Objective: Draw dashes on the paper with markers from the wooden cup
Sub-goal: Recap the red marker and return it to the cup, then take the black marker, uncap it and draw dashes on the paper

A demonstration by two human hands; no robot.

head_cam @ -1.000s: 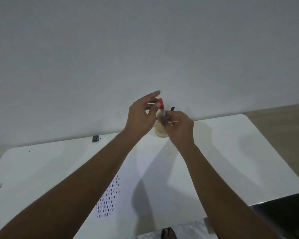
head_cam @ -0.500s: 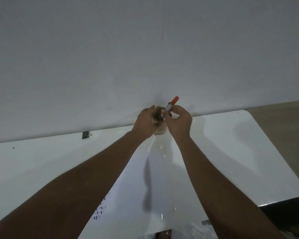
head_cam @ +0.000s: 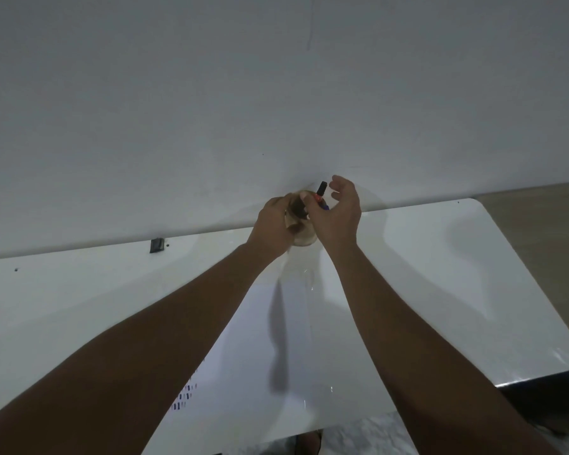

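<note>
Both arms outstretched, hands [head_cam: 276, 224] at cup [head_cam: 301, 238]

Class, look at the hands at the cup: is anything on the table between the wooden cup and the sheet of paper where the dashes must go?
Nothing visible does. Between the wooden cup and the paper lies only bare table.

- Table [head_cam: 440, 257]: glossy white top, smooth, reflects light.
- Paper [head_cam: 243, 372]: matt white sheet.
- Wooden cup [head_cam: 304, 239]: pale wood, smooth-looking.
- Wall [head_cam: 211, 93]: matt, plain grey-white.
- Marker [head_cam: 321, 188]: dark plastic, prob.
</note>
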